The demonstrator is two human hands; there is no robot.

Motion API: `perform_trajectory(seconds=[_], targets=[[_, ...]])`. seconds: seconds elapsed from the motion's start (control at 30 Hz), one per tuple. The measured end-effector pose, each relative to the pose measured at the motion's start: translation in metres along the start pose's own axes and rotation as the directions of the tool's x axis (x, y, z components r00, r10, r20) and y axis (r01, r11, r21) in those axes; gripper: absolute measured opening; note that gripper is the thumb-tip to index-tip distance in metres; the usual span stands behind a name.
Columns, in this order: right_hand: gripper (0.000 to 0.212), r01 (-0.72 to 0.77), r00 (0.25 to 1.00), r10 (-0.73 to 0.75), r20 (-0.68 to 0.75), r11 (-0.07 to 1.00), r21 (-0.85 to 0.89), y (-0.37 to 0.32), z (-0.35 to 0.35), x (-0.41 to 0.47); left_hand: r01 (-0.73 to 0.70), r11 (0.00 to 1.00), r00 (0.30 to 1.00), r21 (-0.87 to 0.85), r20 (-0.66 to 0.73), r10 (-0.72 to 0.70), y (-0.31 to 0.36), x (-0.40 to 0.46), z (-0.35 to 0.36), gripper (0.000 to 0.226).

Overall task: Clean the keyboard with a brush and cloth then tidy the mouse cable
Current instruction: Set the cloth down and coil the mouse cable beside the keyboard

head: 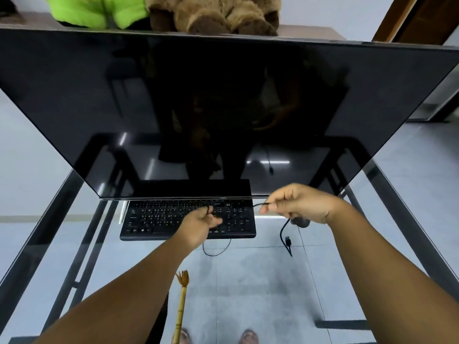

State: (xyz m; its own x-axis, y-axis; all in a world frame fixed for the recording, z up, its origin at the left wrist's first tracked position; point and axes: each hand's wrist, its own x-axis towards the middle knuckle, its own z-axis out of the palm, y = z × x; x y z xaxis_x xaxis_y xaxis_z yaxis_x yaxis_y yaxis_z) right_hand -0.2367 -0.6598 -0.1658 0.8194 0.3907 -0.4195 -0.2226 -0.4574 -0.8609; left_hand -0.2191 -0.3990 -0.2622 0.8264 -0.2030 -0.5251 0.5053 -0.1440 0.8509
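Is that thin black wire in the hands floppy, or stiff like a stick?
Probably floppy: the thin black mouse cable droops from the right hand and curls in a loop below the left hand. It likely weighs little, since fingertips alone pinch it. Its plug end would probably swing.

Keyboard (159, 219) keys: white letters and symbols, mostly too small and blurred to read; the Q W E R T Y row can just be made out.
Monitor (198, 108): dark screen, no readable text or brand.
Elsewhere: nothing readable.
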Motion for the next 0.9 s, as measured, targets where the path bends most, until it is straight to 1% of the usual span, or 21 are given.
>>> perform_trajectory(seconds=[0.03,0.1,0.17,0.27,0.3,0.37,0.43,0.47,0.53,0.6,0.67,0.77,0.83,0.9], targets=[[0.015,0.018,0.999,-0.016,-0.041,0.999,0.029,0.000,-0.003,0.002,0.001,0.999,0.997,0.045,0.077,-0.004,-0.001,-0.003,0.001,0.039],[0.015,0.042,0.984,-0.035,-0.176,0.998,0.039,0.004,-0.007,0.010,-0.012,0.980,0.978,0.198,0.205,-0.029,-0.002,-0.009,0.002,0.034],[0.011,0.042,0.942,-0.020,-0.334,0.997,0.060,0.013,-0.010,0.022,-0.049,0.960,0.951,0.275,0.306,-0.039,0.000,-0.015,0.001,0.034],[0.009,0.029,0.860,0.014,-0.510,0.997,0.077,0.030,-0.009,0.038,-0.071,0.974,0.896,0.213,0.443,-0.031,0.006,-0.024,0.001,0.047],[0.011,0.026,0.840,0.017,-0.543,0.997,0.072,0.036,-0.007,0.042,-0.051,0.986,0.887,0.160,0.460,-0.028,0.007,-0.026,0.000,0.050],[0.017,0.016,0.817,0.029,-0.576,0.997,0.072,0.048,-0.003,0.048,0.027,0.999,0.893,0.018,0.450,-0.033,0.009,-0.026,-0.002,0.049],[0.024,-0.026,0.821,0.067,-0.567,0.996,0.081,0.056,0.002,0.049,0.108,0.982,0.900,-0.157,0.434,-0.030,0.014,-0.026,-0.008,0.046],[0.026,-0.071,0.835,0.100,-0.542,0.995,0.074,0.059,0.005,0.048,0.140,0.954,0.909,-0.264,0.417,-0.017,0.017,-0.025,-0.010,0.044],[0.025,-0.175,0.874,0.187,-0.448,0.982,0.069,0.067,0.010,0.046,0.168,0.868,0.938,-0.467,0.346,0.004,0.020,-0.023,-0.016,0.038],[0.022,-0.237,0.909,0.258,-0.328,0.966,0.104,0.075,0.013,0.043,0.155,0.779,0.966,-0.608,0.258,0.009,0.022,-0.021,-0.019,0.034],[0.020,-0.262,0.928,0.283,-0.241,0.958,0.112,0.080,0.014,0.040,0.128,0.704,0.985,-0.698,0.172,-0.009,0.021,-0.018,-0.021,0.034],[0.017,-0.277,0.948,0.280,-0.153,0.960,0.040,0.080,0.015,0.036,0.051,0.593,0.998,-0.804,0.021,-0.057,0.020,-0.011,-0.019,0.037],[0.018,-0.279,0.956,0.278,-0.099,0.960,0.001,0.076,0.016,0.034,-0.020,0.500,0.992,-0.866,-0.078,-0.096,0.020,-0.007,-0.013,0.035],[0.019,-0.281,0.959,0.280,-0.038,0.959,-0.033,0.069,0.016,0.031,-0.085,0.450,0.977,-0.889,-0.162,-0.137,0.021,-0.004,-0.007,0.029]])
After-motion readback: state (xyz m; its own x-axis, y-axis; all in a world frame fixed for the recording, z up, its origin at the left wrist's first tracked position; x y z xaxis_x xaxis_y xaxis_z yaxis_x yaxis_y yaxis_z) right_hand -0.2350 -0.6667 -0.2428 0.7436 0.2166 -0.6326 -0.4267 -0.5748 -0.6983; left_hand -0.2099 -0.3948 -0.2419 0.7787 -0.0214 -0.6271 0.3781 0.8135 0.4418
